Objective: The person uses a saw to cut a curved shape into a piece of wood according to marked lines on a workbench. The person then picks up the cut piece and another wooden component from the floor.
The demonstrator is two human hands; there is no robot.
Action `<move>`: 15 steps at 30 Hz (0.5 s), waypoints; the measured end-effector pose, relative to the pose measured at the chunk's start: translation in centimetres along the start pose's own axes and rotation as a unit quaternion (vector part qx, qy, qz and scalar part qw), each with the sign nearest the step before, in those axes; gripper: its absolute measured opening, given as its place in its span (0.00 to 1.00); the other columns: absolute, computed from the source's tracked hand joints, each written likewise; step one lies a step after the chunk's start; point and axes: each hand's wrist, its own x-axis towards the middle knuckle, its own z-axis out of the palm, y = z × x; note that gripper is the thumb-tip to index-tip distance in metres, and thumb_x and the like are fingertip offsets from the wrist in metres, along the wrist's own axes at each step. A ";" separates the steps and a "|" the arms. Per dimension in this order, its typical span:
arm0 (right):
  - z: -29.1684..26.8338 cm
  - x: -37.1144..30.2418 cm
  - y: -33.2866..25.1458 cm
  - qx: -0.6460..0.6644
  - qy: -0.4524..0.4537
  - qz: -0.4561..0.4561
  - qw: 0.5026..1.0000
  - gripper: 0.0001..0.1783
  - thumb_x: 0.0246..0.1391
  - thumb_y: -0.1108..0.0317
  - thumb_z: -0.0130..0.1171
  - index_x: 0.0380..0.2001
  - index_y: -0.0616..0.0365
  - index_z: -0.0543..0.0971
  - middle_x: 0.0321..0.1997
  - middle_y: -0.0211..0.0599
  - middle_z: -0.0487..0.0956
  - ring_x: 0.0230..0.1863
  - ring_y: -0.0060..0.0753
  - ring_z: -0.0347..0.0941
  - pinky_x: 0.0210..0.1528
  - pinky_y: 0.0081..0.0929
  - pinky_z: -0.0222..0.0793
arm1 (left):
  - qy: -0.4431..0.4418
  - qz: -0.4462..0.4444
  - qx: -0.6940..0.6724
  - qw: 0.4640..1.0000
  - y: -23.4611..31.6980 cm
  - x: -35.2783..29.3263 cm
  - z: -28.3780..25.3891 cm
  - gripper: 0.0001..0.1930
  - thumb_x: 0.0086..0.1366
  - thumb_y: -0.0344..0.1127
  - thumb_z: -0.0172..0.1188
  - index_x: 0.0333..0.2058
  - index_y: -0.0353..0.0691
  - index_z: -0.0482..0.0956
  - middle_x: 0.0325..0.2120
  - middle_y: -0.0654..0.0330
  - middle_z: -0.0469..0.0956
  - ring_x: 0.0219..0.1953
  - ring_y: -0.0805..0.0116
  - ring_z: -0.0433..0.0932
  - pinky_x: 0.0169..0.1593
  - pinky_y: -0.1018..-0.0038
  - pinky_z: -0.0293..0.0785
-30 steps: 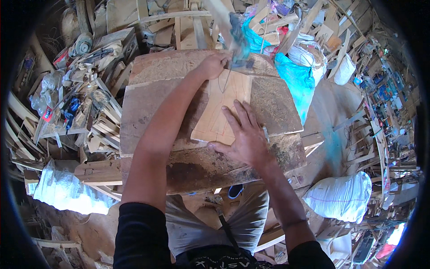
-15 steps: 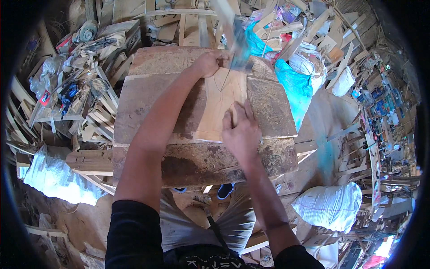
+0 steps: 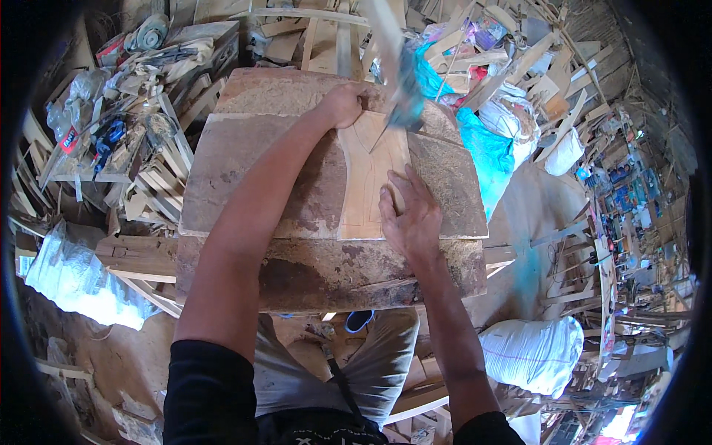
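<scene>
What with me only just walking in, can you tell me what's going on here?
A person is handling a pale wooden piece with lines marked on it, which lies on a worn brown tabletop. The left hand is at the piece's far left corner, and the right hand rests along its right edge. A blue thing shows at the far end, too blurred to identify.

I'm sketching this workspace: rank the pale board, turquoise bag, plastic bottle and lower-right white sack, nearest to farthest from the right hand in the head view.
From the right hand:
1. Pale board, at its fingers
2. Turquoise bag, upper right
3. White sack, lower right
4. Plastic bottle, far left
</scene>
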 end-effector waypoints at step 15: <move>0.1 0.6 0.8 -0.032 0.000 0.001 1.000 0.19 0.57 0.66 0.68 0.51 0.59 0.85 0.61 0.59 0.80 0.58 0.62 0.81 0.57 0.51 0.81 | -0.021 -0.045 -0.068 0.996 1.6 0.9 0.0 0.24 0.62 0.22 0.50 0.57 0.38 0.81 0.53 0.43 0.84 0.58 0.43 0.81 0.64 0.58 0.76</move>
